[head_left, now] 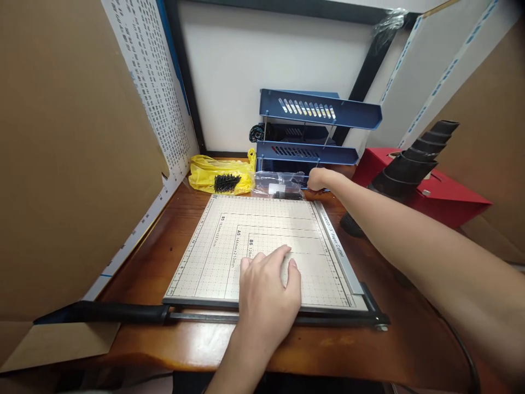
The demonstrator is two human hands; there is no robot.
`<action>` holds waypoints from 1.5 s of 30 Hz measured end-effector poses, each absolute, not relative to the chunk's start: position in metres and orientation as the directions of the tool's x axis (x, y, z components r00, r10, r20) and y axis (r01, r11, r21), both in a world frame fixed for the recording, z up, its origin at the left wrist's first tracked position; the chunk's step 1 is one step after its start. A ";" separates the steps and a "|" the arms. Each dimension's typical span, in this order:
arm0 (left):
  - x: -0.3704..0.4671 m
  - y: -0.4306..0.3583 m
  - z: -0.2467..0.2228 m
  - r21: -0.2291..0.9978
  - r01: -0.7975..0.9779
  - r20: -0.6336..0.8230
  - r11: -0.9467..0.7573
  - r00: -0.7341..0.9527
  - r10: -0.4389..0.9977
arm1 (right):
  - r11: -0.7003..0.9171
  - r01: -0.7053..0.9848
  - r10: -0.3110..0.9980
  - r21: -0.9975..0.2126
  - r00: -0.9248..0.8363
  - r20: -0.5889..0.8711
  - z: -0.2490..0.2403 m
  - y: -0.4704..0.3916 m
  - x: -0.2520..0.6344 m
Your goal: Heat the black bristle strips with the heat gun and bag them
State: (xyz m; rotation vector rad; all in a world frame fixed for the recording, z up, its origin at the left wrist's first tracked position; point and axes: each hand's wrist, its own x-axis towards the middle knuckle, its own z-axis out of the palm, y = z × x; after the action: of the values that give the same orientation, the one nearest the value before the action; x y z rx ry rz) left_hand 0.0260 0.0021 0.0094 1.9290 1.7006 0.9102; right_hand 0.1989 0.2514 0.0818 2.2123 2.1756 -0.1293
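A paper cutter (213, 262) with a cream gridded board lies on the brown wooden table, its black-handled blade arm along the near edge. My left hand (268, 279) rests on the lower middle of the board, fingers apart and nothing held. Beyond the board's far right corner, my right hand (322, 179) reaches to the lowest level of a blue tray rack (307, 152), beside a clear plastic bag (276, 185). Its fingertips are hidden, so what it touches or holds cannot be made out.
A yellow plastic bag (203, 174) and a black bristly item (227, 183) lie at the back left. A red box (455, 194) and a black stepped cone (414, 161) stand right of my right forearm. Cardboard (74, 137) walls the left side.
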 end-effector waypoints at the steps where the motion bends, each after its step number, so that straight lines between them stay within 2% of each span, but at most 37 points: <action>1: 0.026 0.002 0.009 0.687 0.705 0.205 -0.176 0.045 0.978 | -0.036 0.999 0.993 -0.012 0.035 -0.111 0.080 0.255 0.197; 5: 0.025 0.002 0.007 0.703 0.682 0.221 -0.200 0.058 0.974 | -0.046 0.998 0.987 0.047 0.052 -0.151 0.077 0.268 0.194; 9: 0.026 0.002 0.007 0.692 0.693 0.230 -0.201 0.053 0.972 | 0.024 1.000 0.990 0.016 -0.021 -0.140 0.076 0.273 0.195; 16: 0.027 0.003 0.006 0.678 0.705 0.240 -0.208 0.055 0.969 | 0.148 0.970 0.984 -0.191 -0.164 -0.073 0.056 0.282 0.199; 20: 0.027 0.003 0.005 0.677 0.705 0.242 -0.210 0.056 0.969 | 0.186 0.920 0.978 -0.346 -0.208 -0.025 0.041 0.288 0.202; 25: 0.027 0.003 0.006 0.674 0.708 0.236 -0.212 0.066 0.970 | 0.199 0.841 0.968 -0.503 -0.250 -0.035 0.042 0.285 0.205; 31: 0.028 0.003 0.006 0.685 0.698 0.224 -0.207 0.068 0.972 | 0.137 0.728 0.981 -0.672 -0.194 -0.010 0.042 0.273 0.202; 37: 0.025 0.003 0.007 0.704 0.679 0.204 -0.206 0.085 0.975 | 0.079 0.603 0.996 -0.794 -0.009 0.092 0.025 0.271 0.191; 42: 0.023 0.003 0.011 0.752 0.631 0.185 -0.189 0.074 0.980 | 0.148 0.502 0.982 -0.852 0.028 0.186 0.039 0.260 0.186; 45: 0.020 0.003 0.012 0.846 0.519 0.140 -0.122 0.005 0.990 | 0.220 0.467 0.967 -0.856 0.009 0.254 0.062 0.243 0.181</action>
State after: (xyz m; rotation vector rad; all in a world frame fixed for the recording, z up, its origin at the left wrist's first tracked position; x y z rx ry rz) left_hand 0.0203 0.0029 0.0119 1.6975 1.5602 1.0290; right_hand 0.1809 0.2432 0.0620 2.5161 2.9133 -1.2788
